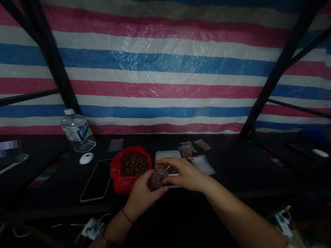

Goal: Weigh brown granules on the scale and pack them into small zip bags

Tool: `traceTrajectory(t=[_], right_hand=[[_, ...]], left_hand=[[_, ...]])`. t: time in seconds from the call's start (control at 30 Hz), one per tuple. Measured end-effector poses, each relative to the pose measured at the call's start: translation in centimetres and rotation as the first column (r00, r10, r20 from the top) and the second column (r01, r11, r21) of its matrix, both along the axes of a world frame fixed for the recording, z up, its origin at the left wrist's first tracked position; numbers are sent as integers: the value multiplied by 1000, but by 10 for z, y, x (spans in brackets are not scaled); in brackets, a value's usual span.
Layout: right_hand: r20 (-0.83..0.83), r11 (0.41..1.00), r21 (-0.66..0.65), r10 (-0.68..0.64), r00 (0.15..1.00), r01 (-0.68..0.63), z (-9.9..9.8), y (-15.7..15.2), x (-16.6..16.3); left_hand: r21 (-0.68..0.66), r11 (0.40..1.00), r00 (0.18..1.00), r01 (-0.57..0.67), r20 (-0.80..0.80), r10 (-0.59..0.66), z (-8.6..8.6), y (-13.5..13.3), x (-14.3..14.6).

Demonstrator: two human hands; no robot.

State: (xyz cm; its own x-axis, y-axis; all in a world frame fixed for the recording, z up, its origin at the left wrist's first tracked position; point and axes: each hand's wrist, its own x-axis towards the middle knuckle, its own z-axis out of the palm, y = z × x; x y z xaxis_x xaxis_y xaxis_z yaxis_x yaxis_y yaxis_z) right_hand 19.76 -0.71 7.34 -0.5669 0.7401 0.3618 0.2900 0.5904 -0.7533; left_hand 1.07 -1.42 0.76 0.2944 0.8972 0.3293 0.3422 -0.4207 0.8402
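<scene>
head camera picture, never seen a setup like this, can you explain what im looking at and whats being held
There is no robot here: these are a person's own bare hands. The single picture comes from a camera worn on that person's head, looking forward and down. The left hand and right hand together hold a small see-through item; the dim light hides exactly what it is.

On the black table, a red plastic bag holds loose brown bits. Left of it lies a smartphone, with a clear plastic bottle farther back. Just behind the hands is a pale flat device, perhaps a scale, and to its right a small filled bag. A striped plastic sheet hangs behind everything.
</scene>
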Motion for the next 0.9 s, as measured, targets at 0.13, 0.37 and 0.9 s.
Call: traceTrajectory(t=[0.13, 0.37, 0.9], right_hand=[[-22, 1000, 23, 13, 1000, -13, 6, -5, -1], [104, 997, 77, -27, 994, 19, -3, 8, 11], [59, 853, 234, -492, 869, 467, -70, 79, 19]], left_hand=[[-31, 999, 994, 44, 105, -40, -1, 0, -1], [-157, 988, 963, 0, 268, 42, -3, 11, -6], [-503, 584, 622, 637, 783, -3, 3, -2, -4]])
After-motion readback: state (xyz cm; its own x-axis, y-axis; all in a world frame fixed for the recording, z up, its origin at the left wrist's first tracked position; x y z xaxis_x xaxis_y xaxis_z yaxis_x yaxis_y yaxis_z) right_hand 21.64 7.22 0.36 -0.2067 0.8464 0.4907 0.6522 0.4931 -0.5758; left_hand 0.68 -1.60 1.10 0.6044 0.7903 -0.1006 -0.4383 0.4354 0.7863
